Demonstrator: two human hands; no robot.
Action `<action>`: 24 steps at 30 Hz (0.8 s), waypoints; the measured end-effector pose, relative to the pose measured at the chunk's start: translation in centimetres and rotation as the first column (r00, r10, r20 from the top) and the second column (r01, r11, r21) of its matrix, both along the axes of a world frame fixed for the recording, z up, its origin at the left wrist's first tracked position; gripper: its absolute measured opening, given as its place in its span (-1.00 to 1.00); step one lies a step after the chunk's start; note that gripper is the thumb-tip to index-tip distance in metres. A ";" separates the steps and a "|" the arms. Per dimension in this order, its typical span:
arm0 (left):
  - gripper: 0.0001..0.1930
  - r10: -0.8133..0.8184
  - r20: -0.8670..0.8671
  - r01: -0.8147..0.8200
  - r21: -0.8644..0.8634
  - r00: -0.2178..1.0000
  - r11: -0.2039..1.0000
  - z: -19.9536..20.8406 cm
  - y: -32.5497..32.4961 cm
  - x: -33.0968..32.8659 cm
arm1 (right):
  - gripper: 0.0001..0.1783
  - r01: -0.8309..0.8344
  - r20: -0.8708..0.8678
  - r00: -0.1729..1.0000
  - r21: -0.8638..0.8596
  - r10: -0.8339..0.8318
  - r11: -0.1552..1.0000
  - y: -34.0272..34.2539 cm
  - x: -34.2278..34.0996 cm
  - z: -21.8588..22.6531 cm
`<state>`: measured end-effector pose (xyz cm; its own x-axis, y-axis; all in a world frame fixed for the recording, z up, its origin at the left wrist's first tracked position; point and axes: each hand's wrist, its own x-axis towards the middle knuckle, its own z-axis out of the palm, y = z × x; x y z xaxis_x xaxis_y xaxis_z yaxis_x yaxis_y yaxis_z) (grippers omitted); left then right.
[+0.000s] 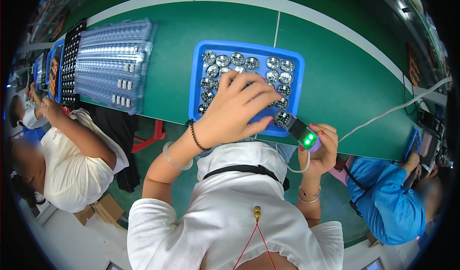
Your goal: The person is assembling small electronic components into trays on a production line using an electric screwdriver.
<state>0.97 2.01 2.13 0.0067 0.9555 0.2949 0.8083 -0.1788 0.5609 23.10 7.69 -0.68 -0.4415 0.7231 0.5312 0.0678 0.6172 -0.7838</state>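
Note:
In my right hand (326, 147) is a small dark handheld device (297, 128) with bright green lights and a purple edge. My fingers close around its lower end, and a pale cable (306, 162) runs from beside that hand. The device's far end meets or overlaps a round silver part (281, 118) at the near right corner of a blue tray (298, 90). My left hand (235, 104) hovers palm down over the tray, fingers spread and apparently holding nothing. Several more round silver parts (237, 58) lie in rows in the tray, the middle ones hidden beneath this hand.
Clear plastic trays (108, 64) with a few small white pieces lie left on the green table (172, 35). Beyond them is a black rack (72, 64). A white cable (388, 111) crosses the table at right. One co-worker (79, 159) sits left, another (383, 198) right.

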 end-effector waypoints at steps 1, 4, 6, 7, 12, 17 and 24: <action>-0.61 -0.001 0.000 0.001 -0.002 1.000 1.000 0.4 -0.3 0.0 | -0.50 -0.021 0.017 1.000 0.018 0.021 1.000 0.1 0.0 0.1; -0.70 -0.142 0.028 0.142 0.014 0.989 0.990 0.8 -1.1 0.3 | -0.51 -0.077 0.052 0.996 0.047 0.074 0.996 0.3 -0.1 0.3; -0.82 -0.115 -0.006 0.116 0.055 0.993 0.992 0.3 -1.3 0.8 | -0.50 -0.109 0.071 0.992 0.060 0.105 0.992 0.3 -0.1 0.3; -0.90 -0.087 0.002 0.087 0.056 0.996 0.995 0.0 -1.4 1.0 | -0.49 -0.104 0.047 0.994 0.031 0.103 0.994 0.2 -0.1 0.1; -0.90 0.037 0.059 -0.038 0.014 0.998 0.999 0.4 -2.5 1.0 | -0.46 0.135 -0.189 0.965 -0.233 -0.181 0.963 -0.3 0.7 -1.1; -0.90 0.050 -0.086 -0.050 -0.001 0.995 0.999 -1.5 -2.4 2.0 | -0.43 0.113 -0.093 0.987 -0.164 -0.130 0.980 0.4 1.6 -0.5; -0.85 -0.006 -0.166 -0.010 -0.092 0.986 0.996 -1.9 -1.7 2.0 | -0.46 0.023 -0.083 0.996 -0.148 -0.035 0.989 0.2 1.3 -0.3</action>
<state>2.96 0.32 0.24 0.0461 0.9787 0.2001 0.8917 -0.1306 0.4333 24.37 7.84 -1.02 -0.3769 0.8080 0.4528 0.0130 0.4935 -0.8697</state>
